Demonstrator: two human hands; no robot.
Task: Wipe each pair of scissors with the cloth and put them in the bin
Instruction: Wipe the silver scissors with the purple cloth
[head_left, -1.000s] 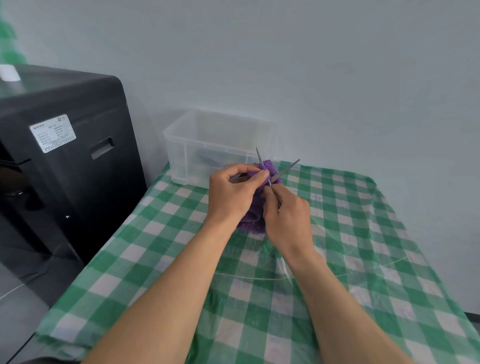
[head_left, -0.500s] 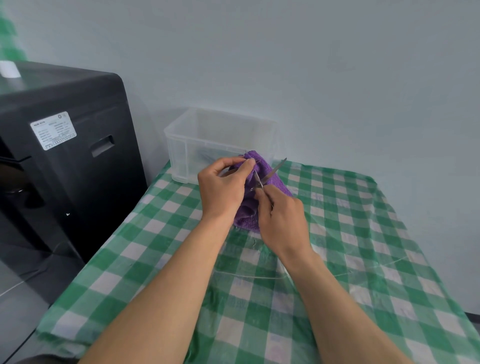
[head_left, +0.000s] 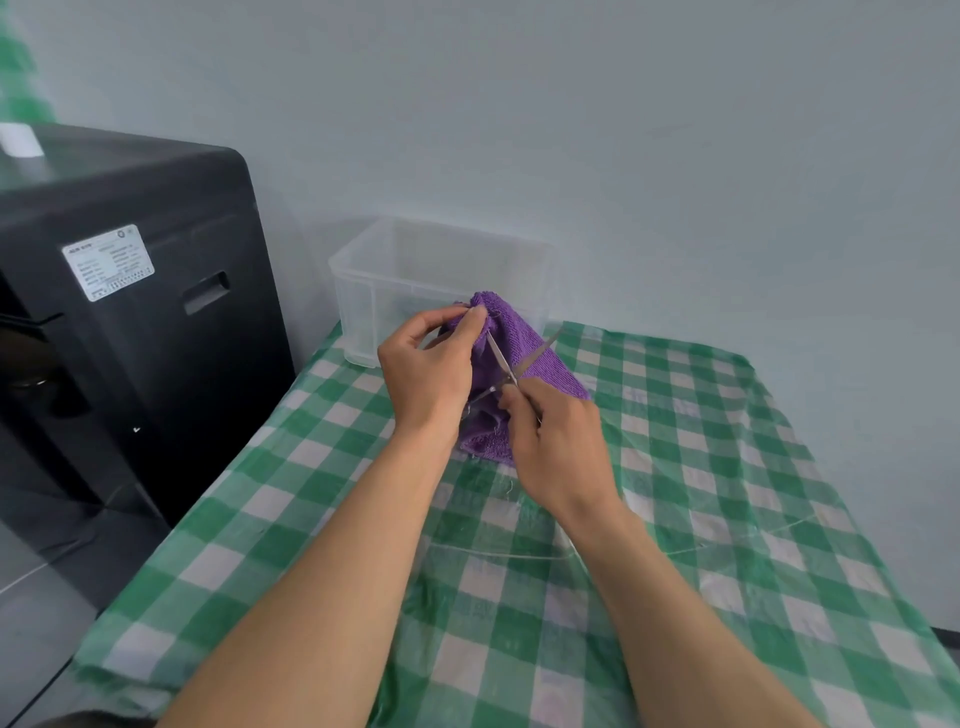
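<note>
A purple cloth (head_left: 524, 353) hangs in front of me over the table, pinched at its top by my left hand (head_left: 431, 369). My left fingertips press the cloth round the tip of one blade of a pair of thin metal scissors (head_left: 511, 366). The scissors are spread open, with the other blade pointing up to the right. My right hand (head_left: 556, 441) grips the scissors by their handles, which its fingers hide. Behind the hands stands a clear plastic bin (head_left: 410, 275) against the wall; its contents are hard to make out.
The table wears a green and white checked cloth (head_left: 701, 493) under a clear plastic sheet. A tall black cabinet (head_left: 130, 312) stands close to the table's left side. A pale wall runs behind the bin and along the right.
My left hand has slid the cloth up along the blade toward its tip, and the cloth now hangs higher and spread out. My right hand has dropped slightly toward me with the scissors.
</note>
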